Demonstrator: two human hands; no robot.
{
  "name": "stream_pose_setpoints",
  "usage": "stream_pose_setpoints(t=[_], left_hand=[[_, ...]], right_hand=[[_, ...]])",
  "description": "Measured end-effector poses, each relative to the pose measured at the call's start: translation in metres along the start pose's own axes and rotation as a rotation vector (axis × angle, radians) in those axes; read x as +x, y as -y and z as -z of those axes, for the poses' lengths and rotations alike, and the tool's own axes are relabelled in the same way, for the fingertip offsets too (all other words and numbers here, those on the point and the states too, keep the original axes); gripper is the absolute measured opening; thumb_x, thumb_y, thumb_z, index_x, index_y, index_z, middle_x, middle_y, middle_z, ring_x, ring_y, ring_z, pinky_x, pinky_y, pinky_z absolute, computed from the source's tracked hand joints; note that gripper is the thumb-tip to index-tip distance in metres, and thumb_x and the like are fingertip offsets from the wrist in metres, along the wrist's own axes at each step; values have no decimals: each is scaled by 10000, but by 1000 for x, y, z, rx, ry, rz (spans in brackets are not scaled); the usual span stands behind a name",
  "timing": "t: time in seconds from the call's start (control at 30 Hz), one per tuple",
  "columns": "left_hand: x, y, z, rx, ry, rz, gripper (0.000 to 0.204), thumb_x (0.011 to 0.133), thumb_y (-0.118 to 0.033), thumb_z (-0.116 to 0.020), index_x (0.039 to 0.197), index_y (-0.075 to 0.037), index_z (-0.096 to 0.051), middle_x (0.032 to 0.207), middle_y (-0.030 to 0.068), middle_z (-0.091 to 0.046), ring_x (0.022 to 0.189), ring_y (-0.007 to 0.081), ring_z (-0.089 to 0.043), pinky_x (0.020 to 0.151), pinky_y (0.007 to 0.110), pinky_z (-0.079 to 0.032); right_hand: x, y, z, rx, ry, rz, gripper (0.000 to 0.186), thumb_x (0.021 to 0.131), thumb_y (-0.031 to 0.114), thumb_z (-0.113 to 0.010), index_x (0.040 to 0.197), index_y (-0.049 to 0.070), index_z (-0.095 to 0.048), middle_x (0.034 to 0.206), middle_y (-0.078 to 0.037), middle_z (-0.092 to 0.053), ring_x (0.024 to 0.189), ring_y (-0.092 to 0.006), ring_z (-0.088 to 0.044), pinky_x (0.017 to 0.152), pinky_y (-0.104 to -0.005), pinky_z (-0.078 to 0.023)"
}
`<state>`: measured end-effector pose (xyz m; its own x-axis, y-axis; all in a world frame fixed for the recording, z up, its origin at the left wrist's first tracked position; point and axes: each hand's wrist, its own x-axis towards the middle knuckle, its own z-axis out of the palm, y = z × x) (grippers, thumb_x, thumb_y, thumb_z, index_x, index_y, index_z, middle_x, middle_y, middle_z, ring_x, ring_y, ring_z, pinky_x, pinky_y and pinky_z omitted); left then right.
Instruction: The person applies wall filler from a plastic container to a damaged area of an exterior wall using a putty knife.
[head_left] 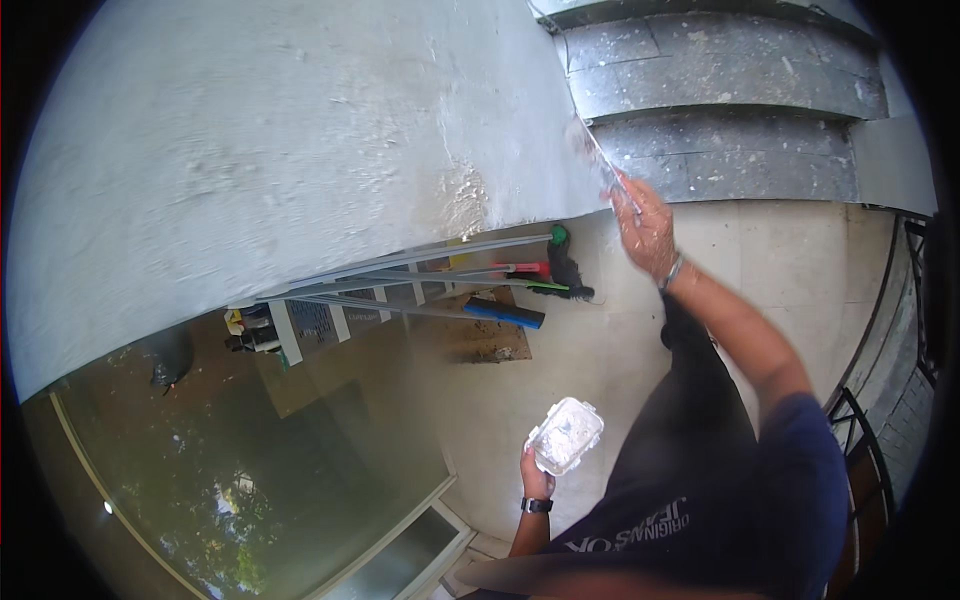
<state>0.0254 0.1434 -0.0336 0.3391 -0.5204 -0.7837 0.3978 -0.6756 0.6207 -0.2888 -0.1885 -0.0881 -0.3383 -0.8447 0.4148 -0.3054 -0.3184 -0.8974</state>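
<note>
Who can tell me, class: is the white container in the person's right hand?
No, the left hand holds the white container, while the right hand grips a thin tool.

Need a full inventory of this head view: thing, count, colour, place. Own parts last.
Tub: one, white, in the left hand
Flat tool: one, pale, in the right hand at the wall's edge; contact unclear
Wall: one, pale grey, upper left
Steps: at least two, grey, spattered, upper right
Long-handled tools: at least three; green, red and blue parts, centre
Board: one, brown, below the blue part
Printed panels: several, dark and white, left of centre
Reflective surface: one, dark greenish, lower left
Floor: one, beige, centre to right
Watch: one, black, left wrist
Band: one, silvery, right wrist
Shirt: one, dark blue, lower right
Left hand: one, bare, lower middle
Right hand: one, bare, upper right of centre
</note>
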Motion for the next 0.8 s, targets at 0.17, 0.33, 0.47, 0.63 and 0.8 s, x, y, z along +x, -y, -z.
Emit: stream_pose_setpoints(t=[0.17,0.33,0.47,0.63,0.8], left_hand=[[3,-10,-15,-38,89,-112,462,1013,-262,-328,1379,15,-382,1335,172,-512,1219,286,-532,1027,420,-443],[12,-6,-20,-133,103,-184,457,1003,-266,-354,1359,16,-399,1329,166,-517,1217,286,-532,1019,415,-449],[32,12,-6,-194,134,-234,446,979,-268,-380,1334,-1,-422,1314,157,-527,1211,283,-536,1016,409,-451],[36,18,-10,-175,135,-298,530,992,-390,-310,1389,-49,-397,1358,130,-515,1186,293,-560,896,448,-526],[27,9,-16,-267,168,-296,495,987,-327,-350,1377,-25,-395,1344,149,-515,1178,295,-564,919,432,-521]], right_hand=[[27,113,20,93,207,-532,281,876,118,-538,1067,-70,-625,842,-238,-668,773,-390,-649,731,-414,-519],[97,147,27,-282,351,-212,318,870,208,-518,958,-68,-649,796,-267,-650,753,-385,-667,721,-421,-522],[132,152,17,-158,423,-191,318,826,179,-476,671,-42,-644,644,-223,-636,612,-378,-623,687,-416,-520],[151,160,19,71,524,-384,299,846,168,-492,658,-22,-625,581,-109,-635,511,-141,-616,555,-306,-511],[177,196,34,118,458,-376,304,867,157,-498,652,-23,-616,613,-99,-649,538,-128,-631,533,-259,-514]])
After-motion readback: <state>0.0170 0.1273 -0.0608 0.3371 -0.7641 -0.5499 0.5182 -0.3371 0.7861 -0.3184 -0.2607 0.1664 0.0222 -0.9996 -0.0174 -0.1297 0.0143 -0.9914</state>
